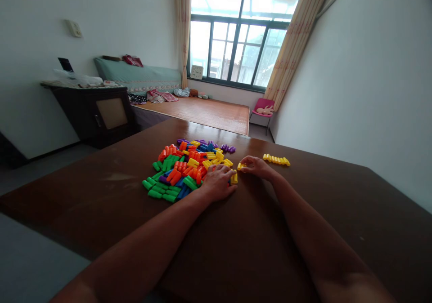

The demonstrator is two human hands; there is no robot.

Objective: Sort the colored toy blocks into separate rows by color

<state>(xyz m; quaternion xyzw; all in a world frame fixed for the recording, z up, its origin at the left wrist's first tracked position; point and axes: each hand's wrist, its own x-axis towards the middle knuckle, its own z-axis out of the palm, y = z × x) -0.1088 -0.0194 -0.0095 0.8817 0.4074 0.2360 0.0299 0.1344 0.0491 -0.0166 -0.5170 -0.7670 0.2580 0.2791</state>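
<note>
A heap of plastic toy blocks [175, 166] in green, orange, yellow, blue and purple lies on the brown table. My left hand [218, 181] rests over the heap's right edge, its thumb and fingers closed about a yellow block [234, 177]. Just right of it, my right hand [257, 166] pinches another yellow block [240, 166] close to the tabletop. Beyond the right hand, several yellow blocks stand side by side in a row [276, 160]. My left hand covers part of the heap.
The dark, glossy table [216, 249] reaches to both sides. Behind it are a low bed [216, 109] with a mat, a pink chair [263, 106] holding a soft toy, and a dark cabinet [91, 114] at left. A white wall [371, 91] runs along the right.
</note>
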